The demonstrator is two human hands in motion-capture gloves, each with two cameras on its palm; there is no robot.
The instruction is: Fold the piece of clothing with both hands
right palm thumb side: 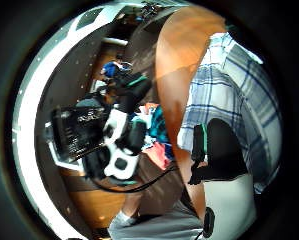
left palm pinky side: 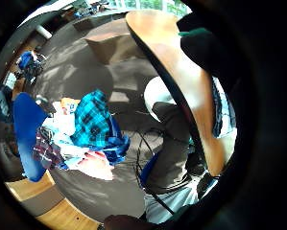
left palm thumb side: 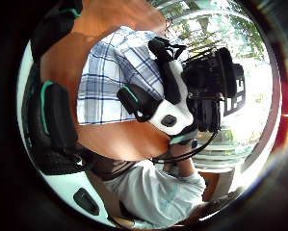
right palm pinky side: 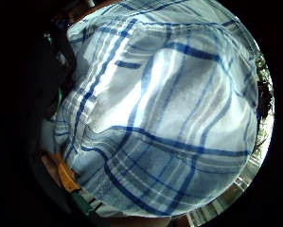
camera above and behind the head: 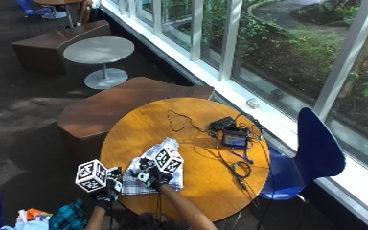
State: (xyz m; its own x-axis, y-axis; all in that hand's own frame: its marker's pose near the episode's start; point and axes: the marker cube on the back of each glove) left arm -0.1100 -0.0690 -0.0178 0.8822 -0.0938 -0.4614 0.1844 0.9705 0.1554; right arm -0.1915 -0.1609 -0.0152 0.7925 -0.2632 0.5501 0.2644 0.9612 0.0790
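Plaid shirt (camera above and behind the head: 152,173): folded small near the round desk's (camera above and behind the head: 197,143) near edge | right hand (camera above and behind the head: 153,176): lies on it, fingers flat, likely pressing the fold | left hand (camera above and behind the head: 105,188): off the desk's edge, holding nothing, grip undeterminable.

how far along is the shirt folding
Mostly done, it seems: the blue and white checked shirt lies as a small compact bundle near the edge of the round wooden table. In hand: the right hand rests on the bundle. The left hand is off the table edge, apparently holding nothing. Left, probably: a last fold or smoothing.
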